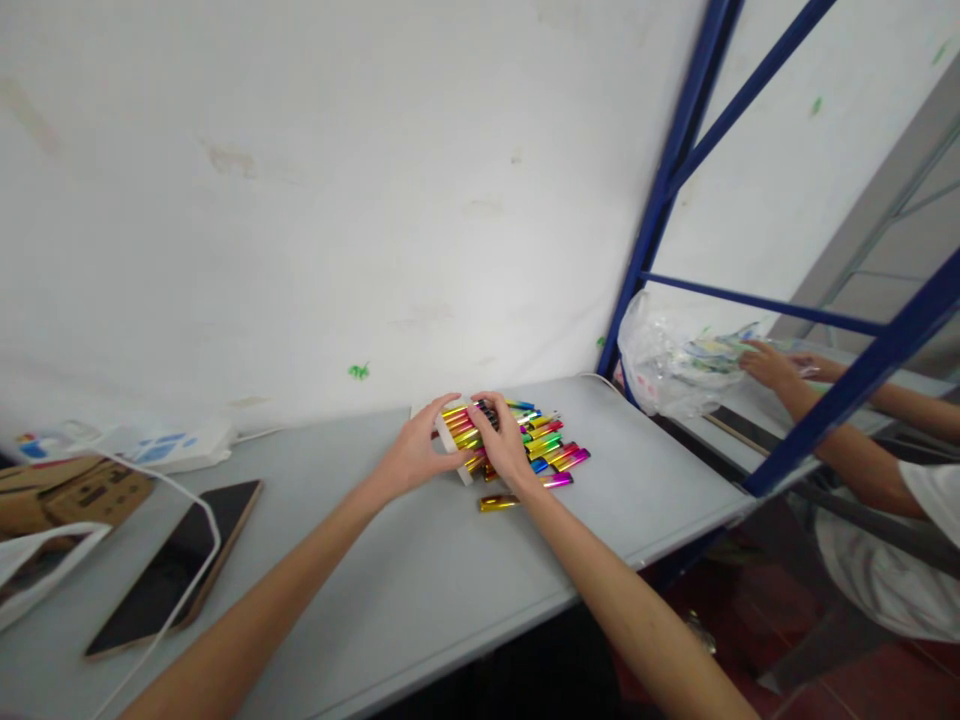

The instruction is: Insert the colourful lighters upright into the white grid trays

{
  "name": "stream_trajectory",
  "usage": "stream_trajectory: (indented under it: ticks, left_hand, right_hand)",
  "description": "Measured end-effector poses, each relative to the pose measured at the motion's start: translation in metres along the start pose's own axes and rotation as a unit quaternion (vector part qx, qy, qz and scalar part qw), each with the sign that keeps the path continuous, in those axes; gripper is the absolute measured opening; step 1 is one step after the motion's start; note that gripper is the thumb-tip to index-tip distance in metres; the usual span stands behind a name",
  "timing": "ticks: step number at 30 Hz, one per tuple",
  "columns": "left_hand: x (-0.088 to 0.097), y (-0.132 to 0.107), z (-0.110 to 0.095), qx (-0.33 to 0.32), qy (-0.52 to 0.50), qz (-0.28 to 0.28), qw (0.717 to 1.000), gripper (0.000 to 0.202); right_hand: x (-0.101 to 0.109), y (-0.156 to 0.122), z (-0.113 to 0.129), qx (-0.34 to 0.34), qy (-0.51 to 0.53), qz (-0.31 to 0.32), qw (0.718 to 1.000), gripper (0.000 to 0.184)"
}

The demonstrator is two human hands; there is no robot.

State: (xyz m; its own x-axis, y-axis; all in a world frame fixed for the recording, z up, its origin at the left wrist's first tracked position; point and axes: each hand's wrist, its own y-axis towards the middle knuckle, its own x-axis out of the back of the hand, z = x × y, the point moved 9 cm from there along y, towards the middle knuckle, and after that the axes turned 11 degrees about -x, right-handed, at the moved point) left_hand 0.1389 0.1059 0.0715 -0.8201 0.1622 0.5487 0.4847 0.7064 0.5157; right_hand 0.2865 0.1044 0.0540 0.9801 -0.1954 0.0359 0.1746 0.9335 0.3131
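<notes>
A small white box stands tilted on the grey table, filled with rows of shiny metallic lighters in gold, red and green. My left hand wraps round the left side of the box, thumb low and fingers along the top. Curled over the dark ends of the lighters, at the box's right side, is my right hand. Its palm hides part of the row. More loose lighters in pink, blue, green and gold lie in a heap just right of my right hand. One gold lighter rests nearer the front, under my right wrist.
On the left of the table lie a tablet, a white cable and a cardboard box. A blue metal frame rises at the right. Beyond it another person's hands handle a clear plastic bag.
</notes>
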Motion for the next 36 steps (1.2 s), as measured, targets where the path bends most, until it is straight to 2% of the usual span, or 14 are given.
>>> stream_trajectory:
  ticks: [3,8,17,22,28,36]
  left_hand:
    - [-0.012,-0.009,0.011,0.021,-0.079,-0.023,0.996,0.093]
    - [-0.02,-0.017,0.019,0.024,-0.12,-0.075,0.99,0.09]
    - [-0.031,-0.01,0.023,0.019,-0.123,-0.072,0.99,0.083]
    - [-0.035,-0.007,0.026,0.011,-0.098,-0.069,0.993,0.082]
    - [-0.039,-0.005,0.033,-0.001,-0.092,-0.067,0.994,0.083]
    - [-0.039,-0.005,0.031,-0.004,-0.108,-0.072,0.991,0.08]
  right_hand:
    - [-0.002,0.002,0.002,0.009,0.001,0.017,1.0,0.026]
    - [0.0,0.008,0.004,0.031,-0.016,0.021,0.999,0.018]
    - [0.017,0.017,-0.013,0.014,-0.001,-0.033,0.999,0.024]
    - [0.017,0.02,-0.015,0.007,-0.018,-0.006,1.0,0.039]
    - [0.024,0.026,-0.029,-0.034,0.023,-0.03,0.999,0.026]
    - [0.032,0.031,-0.035,-0.007,0.016,-0.04,0.999,0.027]
